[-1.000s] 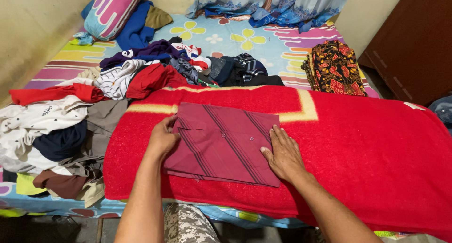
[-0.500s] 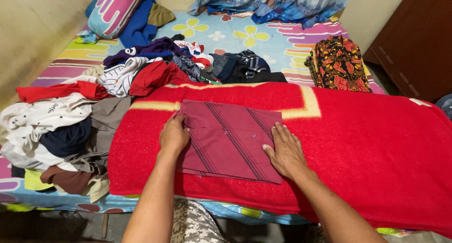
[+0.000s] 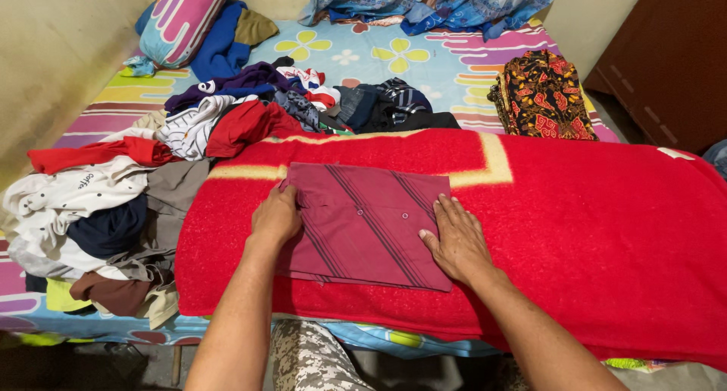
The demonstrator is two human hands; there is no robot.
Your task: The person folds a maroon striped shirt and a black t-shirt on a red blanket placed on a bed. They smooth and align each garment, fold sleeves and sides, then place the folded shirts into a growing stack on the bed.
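A folded maroon shirt (image 3: 367,220) with dark diagonal stripes and small buttons lies flat on a red blanket (image 3: 575,224) spread over the bed. My left hand (image 3: 277,217) rests curled on the shirt's left edge, near the collar. Flat on the shirt's right edge lies my right hand (image 3: 457,239), fingers spread and palm down. Neither hand lifts the shirt off the blanket.
A heap of loose clothes (image 3: 113,201) covers the bed's left side and runs behind the blanket. A folded patterned dark garment (image 3: 541,95) sits at the back right. A striped pillow (image 3: 180,20) leans in the far left corner. A brown cabinet (image 3: 666,57) stands at the right.
The head view has drifted slightly. My left hand slid inward onto the shirt's left edge. The right hand stays pressed on the right edge.
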